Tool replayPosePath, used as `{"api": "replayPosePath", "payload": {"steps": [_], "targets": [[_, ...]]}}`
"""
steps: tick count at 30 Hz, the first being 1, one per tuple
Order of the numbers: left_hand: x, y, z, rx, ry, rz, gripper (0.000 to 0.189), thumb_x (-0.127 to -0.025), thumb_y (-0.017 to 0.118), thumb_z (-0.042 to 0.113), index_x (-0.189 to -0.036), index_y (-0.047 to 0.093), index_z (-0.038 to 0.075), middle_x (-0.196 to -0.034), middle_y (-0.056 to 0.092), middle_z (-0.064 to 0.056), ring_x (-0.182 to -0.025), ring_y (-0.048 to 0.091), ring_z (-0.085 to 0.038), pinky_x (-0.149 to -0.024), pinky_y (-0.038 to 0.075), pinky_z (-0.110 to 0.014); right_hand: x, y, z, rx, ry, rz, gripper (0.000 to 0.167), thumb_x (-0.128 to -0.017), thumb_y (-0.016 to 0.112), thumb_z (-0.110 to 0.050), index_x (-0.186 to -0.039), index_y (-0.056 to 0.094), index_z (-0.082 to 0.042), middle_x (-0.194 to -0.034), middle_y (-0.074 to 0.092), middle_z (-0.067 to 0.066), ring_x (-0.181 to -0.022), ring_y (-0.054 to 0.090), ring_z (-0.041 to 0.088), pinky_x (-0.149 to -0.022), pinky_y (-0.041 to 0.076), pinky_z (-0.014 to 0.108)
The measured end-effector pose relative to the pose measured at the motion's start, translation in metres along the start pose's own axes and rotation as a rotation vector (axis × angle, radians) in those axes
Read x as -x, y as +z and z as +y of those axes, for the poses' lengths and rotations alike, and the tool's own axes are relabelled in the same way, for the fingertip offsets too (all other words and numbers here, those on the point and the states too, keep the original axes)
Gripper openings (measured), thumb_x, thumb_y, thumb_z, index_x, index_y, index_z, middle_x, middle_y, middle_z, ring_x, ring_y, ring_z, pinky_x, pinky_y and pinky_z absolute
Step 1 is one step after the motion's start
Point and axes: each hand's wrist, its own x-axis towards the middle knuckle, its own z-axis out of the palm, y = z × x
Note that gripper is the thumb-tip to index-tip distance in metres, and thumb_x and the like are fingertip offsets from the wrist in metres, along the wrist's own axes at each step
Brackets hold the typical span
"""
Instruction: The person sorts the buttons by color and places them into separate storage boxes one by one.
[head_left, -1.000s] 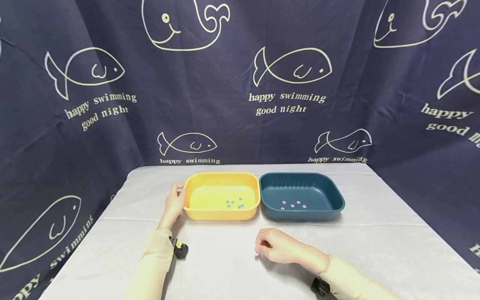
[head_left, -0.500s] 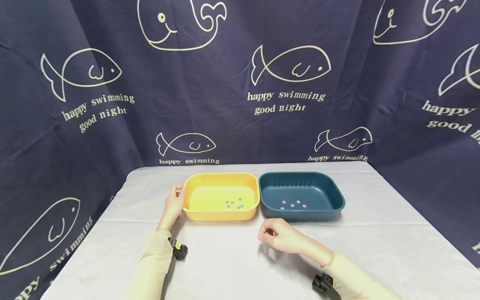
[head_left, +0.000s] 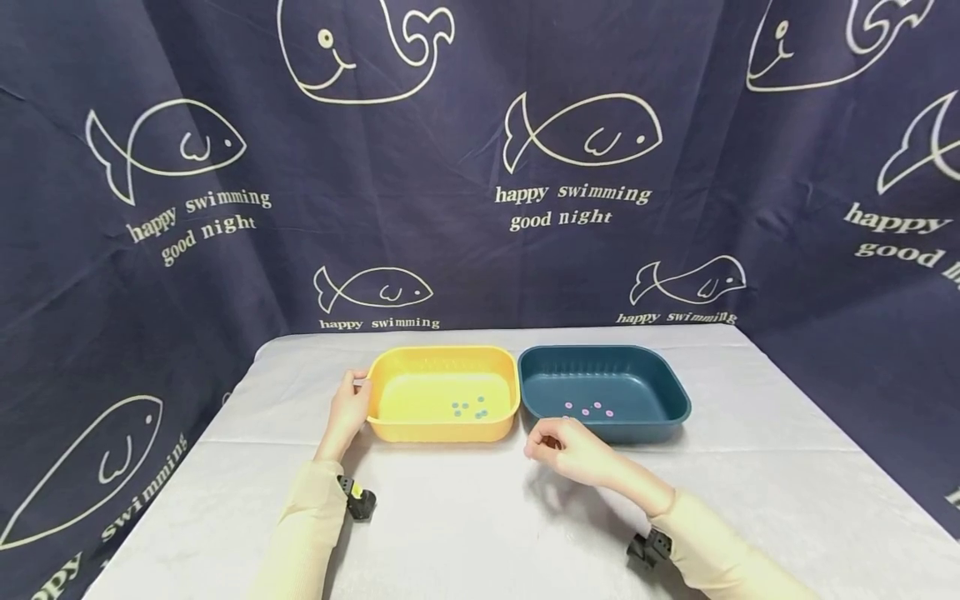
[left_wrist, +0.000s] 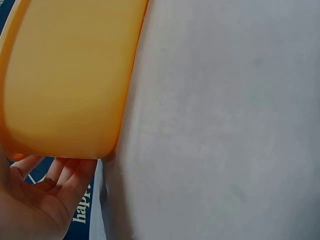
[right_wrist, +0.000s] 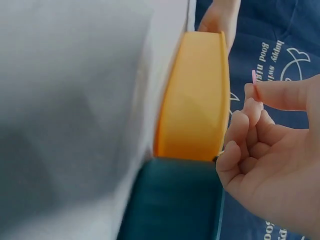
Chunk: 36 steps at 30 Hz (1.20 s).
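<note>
My left hand holds the left end of a yellow plastic bin; in the left wrist view its fingers lie against the outer end wall. Several small blue discs lie inside that bin. My right hand is raised in front of a dark teal bin, overlapping its near left rim in the head view. Between thumb and index finger it pinches a thin, small pink disc, seen edge-on in the right wrist view. Several similar pink discs lie on the teal bin's floor.
The two bins stand side by side on a white cloth-covered table. A dark blue curtain with fish drawings hangs behind and at both sides. A small black camera is strapped to the left wrist, another to the right.
My right hand has risen from the tabletop with the pink disc and moved forward and slightly right, up to the teal bin's near side. The left hand stays on the yellow bin.
</note>
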Motion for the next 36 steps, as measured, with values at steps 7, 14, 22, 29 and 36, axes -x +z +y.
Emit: {"api": "replayPosePath", "payload": {"steps": [7,14,22,29,36], "targets": [[0.000,0.000,0.000,-0.008,0.007,0.003,0.036,-0.099,0.033,0.021,-0.130,0.041,0.004,-0.107,0.055,-0.022,-0.092,0.054,-0.028,-0.075,0.045,-0.032,-0.005,-0.014,-0.002,0.019,0.043,0.028,0.010,-0.088,0.058,-0.012,-0.080,0.064,-0.011,-0.076,0.060,-0.003,-0.068,0.047,0.003,-0.065,0.042,0.020],[0.001,0.000,-0.003,-0.011,0.000,0.000,0.036,-0.099,0.033,0.020,-0.131,0.041,0.004,-0.108,0.055,-0.022,-0.093,0.054,-0.028,-0.076,0.045,-0.033,-0.007,-0.021,0.002,0.025,0.107,0.062,0.011,-0.089,0.059,-0.016,-0.080,0.065,-0.013,-0.076,0.061,0.004,-0.063,0.046,0.004,-0.054,0.035,0.019],[0.001,-0.001,-0.002,-0.014,-0.009,0.000,0.036,-0.099,0.033,0.021,-0.131,0.041,0.004,-0.106,0.054,-0.021,-0.090,0.053,-0.027,-0.074,0.045,-0.031,-0.013,-0.028,0.008,0.018,0.138,0.150,0.010,-0.087,0.061,-0.014,-0.080,0.067,-0.011,-0.077,0.065,0.004,-0.065,0.049,0.005,-0.062,0.042,0.021],[0.002,-0.001,-0.001,-0.013,-0.009,-0.011,0.037,-0.100,0.033,0.022,-0.132,0.040,0.005,-0.111,0.055,-0.022,-0.094,0.054,-0.028,-0.076,0.046,-0.032,-0.018,-0.035,0.015,0.030,0.189,0.172,0.012,-0.089,0.060,-0.015,-0.082,0.067,-0.008,-0.076,0.064,0.003,-0.066,0.054,0.010,-0.061,0.045,0.024],[0.001,-0.002,0.000,-0.011,-0.017,-0.011,0.037,-0.100,0.033,0.022,-0.132,0.039,0.005,-0.112,0.054,-0.022,-0.095,0.055,-0.029,-0.076,0.046,-0.032,-0.021,-0.039,0.025,0.035,0.257,0.185,0.013,-0.089,0.059,-0.016,-0.084,0.068,-0.009,-0.075,0.064,0.006,-0.066,0.057,0.019,-0.061,0.045,0.027]]}}
